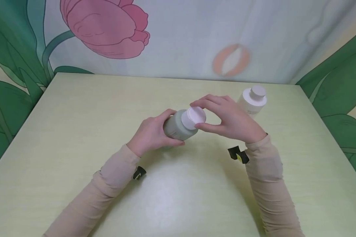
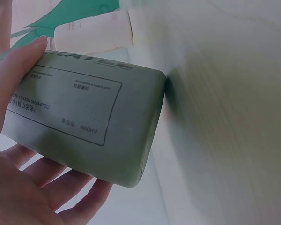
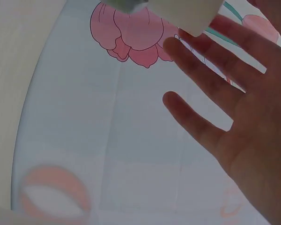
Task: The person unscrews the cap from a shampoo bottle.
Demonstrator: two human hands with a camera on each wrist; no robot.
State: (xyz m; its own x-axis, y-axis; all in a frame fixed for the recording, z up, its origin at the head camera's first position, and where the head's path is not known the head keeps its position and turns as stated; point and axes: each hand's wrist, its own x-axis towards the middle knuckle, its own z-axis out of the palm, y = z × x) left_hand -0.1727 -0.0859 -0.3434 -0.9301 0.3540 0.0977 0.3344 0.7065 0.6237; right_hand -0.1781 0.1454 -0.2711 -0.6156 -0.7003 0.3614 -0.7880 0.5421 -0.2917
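Observation:
My left hand [image 1: 152, 133] grips a grey-green shampoo bottle [image 1: 175, 126] round its body, thumb on one side and fingers on the other. Tilted over, the bottle points its white cap [image 1: 196, 117] to the right and up. With thumb and fingertips my right hand [image 1: 229, 118] pinches that cap at opposite edges. In the left wrist view the printed label [image 2: 68, 105] reads shampoo, 400ml, and the bottle's base is close over the tabletop. The right wrist view catches the pale cap [image 3: 185, 14] at its top edge, with two lower fingers spread away from it.
A white bottle [image 1: 253, 98] with a white cap stands behind my right hand, partly hidden by it. The pale table [image 1: 77, 108] ends at a curtain [image 1: 178, 42] printed with a pink flower and green leaves.

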